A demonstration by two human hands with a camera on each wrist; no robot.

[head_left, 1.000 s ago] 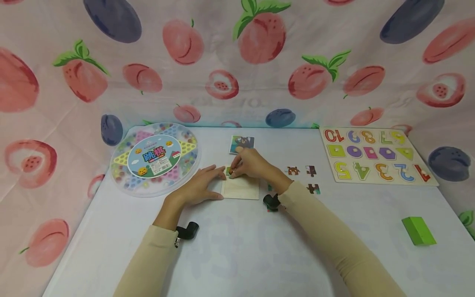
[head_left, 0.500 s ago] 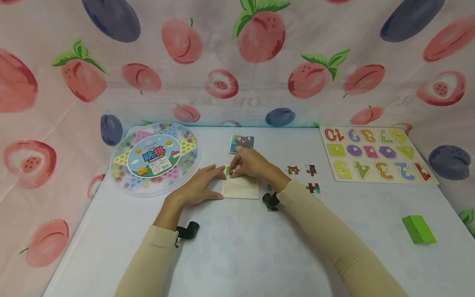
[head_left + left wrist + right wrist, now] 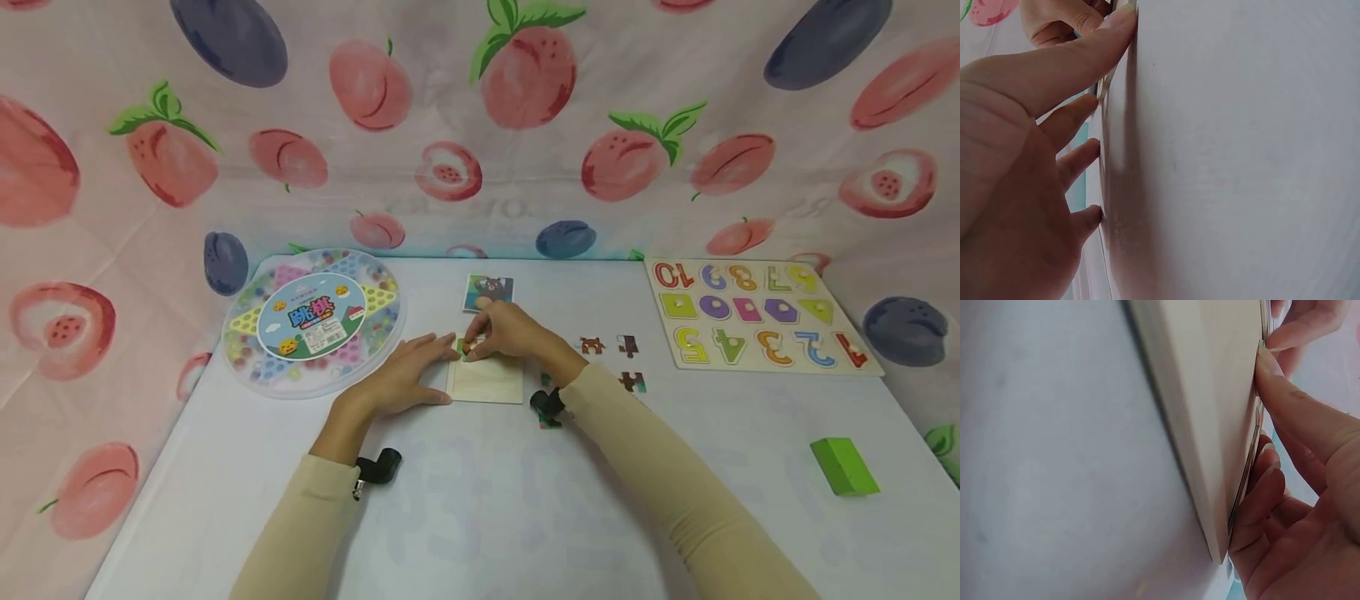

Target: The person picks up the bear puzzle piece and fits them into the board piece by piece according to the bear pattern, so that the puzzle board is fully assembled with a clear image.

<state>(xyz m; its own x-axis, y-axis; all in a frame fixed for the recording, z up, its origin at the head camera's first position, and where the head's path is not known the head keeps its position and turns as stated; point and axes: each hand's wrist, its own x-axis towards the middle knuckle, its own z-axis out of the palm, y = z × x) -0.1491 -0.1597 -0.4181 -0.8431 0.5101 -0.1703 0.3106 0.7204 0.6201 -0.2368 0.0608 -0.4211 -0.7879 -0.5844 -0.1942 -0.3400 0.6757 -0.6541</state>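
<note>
Hardly anything has moved. The fingers of your right hand (image 3: pixel 512 333) pinch a little puzzle piece (image 3: pixel 463 347) at the wooden board's (image 3: pixel 486 383) far left corner. Your left hand's (image 3: pixel 401 375) spread fingers touch its side. Peachy cloth (image 3: pixel 300 92) hangs behind the white surface (image 3: pixel 465 508).

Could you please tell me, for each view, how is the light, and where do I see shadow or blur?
Head view: fairly even light, with a soft shadow beside the right sleeve; left wrist view: a darker shadow on the table beside the left hand; right wrist view: the near edge of the board looks soft.
</note>
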